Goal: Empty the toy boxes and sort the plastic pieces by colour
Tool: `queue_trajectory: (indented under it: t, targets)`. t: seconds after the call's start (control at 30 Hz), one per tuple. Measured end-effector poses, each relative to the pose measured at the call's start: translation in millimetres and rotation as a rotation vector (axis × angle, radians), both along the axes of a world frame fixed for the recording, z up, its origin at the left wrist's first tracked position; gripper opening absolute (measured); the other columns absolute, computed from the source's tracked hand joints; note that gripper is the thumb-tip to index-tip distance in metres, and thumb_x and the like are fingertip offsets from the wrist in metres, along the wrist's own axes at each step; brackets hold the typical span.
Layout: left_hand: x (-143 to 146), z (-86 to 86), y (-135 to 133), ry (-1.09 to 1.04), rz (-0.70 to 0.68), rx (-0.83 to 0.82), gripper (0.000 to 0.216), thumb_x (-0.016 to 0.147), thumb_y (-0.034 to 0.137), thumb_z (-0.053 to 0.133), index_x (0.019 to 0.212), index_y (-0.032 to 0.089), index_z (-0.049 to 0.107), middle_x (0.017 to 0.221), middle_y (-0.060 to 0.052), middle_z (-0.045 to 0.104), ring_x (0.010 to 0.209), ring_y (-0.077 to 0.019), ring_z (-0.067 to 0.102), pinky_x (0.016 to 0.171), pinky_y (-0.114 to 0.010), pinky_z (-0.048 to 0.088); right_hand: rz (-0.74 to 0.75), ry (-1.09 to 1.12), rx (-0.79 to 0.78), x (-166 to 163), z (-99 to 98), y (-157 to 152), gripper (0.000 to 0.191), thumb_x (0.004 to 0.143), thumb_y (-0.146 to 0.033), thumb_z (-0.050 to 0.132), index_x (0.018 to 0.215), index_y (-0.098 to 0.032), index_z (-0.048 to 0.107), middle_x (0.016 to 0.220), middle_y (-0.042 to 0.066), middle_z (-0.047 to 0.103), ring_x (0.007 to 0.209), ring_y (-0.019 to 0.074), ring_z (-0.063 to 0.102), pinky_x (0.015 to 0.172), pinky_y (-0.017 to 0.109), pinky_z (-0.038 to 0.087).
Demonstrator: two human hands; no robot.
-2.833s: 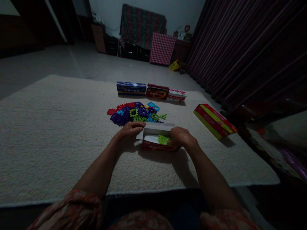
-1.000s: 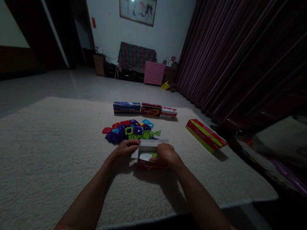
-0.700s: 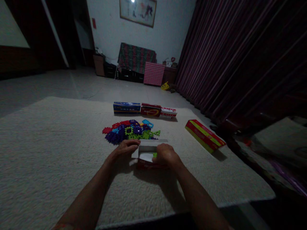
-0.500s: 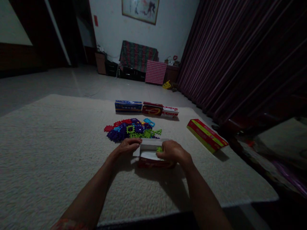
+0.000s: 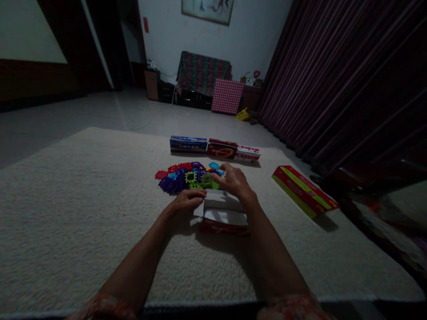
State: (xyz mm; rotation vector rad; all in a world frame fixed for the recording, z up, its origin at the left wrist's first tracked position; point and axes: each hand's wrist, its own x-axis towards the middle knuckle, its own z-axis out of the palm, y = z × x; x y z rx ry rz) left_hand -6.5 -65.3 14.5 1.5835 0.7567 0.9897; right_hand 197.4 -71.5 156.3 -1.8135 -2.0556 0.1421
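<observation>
An opened carton box, dark red outside and white inside, lies on the pale mat in front of me. My left hand grips the box at its left end, by the raised white flap. Just beyond the box is a heap of plastic interlocking blocks in purple, red, blue and lime green. Over the heap's right side reaches my right hand, thumb and fingers apart around the lime-green blocks. The right forearm hides the box's right end.
Behind the heap stand a blue box, a dark red box and a white-and-red box in a row. A red-and-yellow box lies at the right. All rest on the cream mat.
My right hand has left the inside of the box, where it had a green block, and moved forward over the heap. My left hand stays on the box. The view has shifted slightly.
</observation>
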Motion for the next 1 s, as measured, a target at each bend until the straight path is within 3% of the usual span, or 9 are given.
queue_trajectory:
  t: [0.2,0.4,0.6,0.73,0.83,1.0]
  targets:
    - [2.8,6.3,-2.3,0.015,-0.002,-0.008,0.029,0.075,0.038,0.075,0.096,0.018,0.081,0.128,-0.016,0.070,0.125,-0.0328,0.061,0.109,-0.048,0.044,-0.116,0.099,0.165,65.8,-35.7,-27.3,0.037,0.090,-0.044,0.058,0.112,-0.016,0.067,0.114,0.016,0.073,0.097,0.0282,0.069,0.084,0.038,0.050]
    - [8.6,8.9,-2.7,0.053,-0.011,0.061,0.028,0.073,0.036,0.075,0.093,0.018,0.081,0.128,-0.016,0.070,0.122,-0.0330,0.063,0.109,-0.050,0.044,-0.327,0.277,0.040,114.0,-77.8,-53.7,0.049,0.085,-0.049,0.060,0.122,-0.017,0.063,0.121,0.018,0.071,0.101,0.0293,0.070,0.086,0.041,0.054]
    - [13.3,8.3,-7.9,-0.036,0.082,0.030,0.037,0.069,0.038,0.080,0.100,0.018,0.080,0.132,-0.015,0.068,0.118,-0.0325,0.065,0.103,-0.046,0.049,-0.362,0.481,-0.068,122.5,-87.0,-67.7,0.063,0.081,-0.046,0.064,0.134,-0.013,0.055,0.121,0.020,0.071,0.098,0.0278,0.073,0.087,0.040,0.056]
    - [14.9,7.9,-7.5,-0.179,0.325,-0.163,0.061,0.070,0.049,0.078,0.120,0.016,0.072,0.113,-0.015,0.075,0.100,-0.0291,0.072,0.083,-0.038,0.056,-0.342,0.632,-0.039,126.4,-94.7,-71.1,0.067,0.080,-0.048,0.063,0.138,-0.014,0.053,0.122,0.020,0.071,0.108,0.0282,0.071,0.093,0.041,0.055]
    - [16.0,5.7,-7.8,-0.262,0.455,-0.246,0.061,0.069,0.051,0.077,0.118,0.015,0.070,0.120,-0.015,0.072,0.095,-0.0265,0.073,0.073,-0.032,0.055,-0.291,0.739,0.003,124.8,-101.3,-72.3,0.067,0.083,-0.052,0.058,0.138,-0.015,0.052,0.123,0.020,0.071,0.112,0.0294,0.069,0.097,0.045,0.053]
    - [22.9,-1.9,-15.2,-0.274,0.389,-0.279,0.062,0.066,0.045,0.081,0.119,0.016,0.069,0.123,-0.015,0.072,0.097,-0.0269,0.073,0.073,-0.032,0.054,-0.301,0.847,0.077,106.3,-101.1,-76.1,0.075,0.087,-0.064,0.050,0.142,-0.013,0.049,0.133,0.022,0.065,0.123,0.0314,0.064,0.108,0.049,0.045]
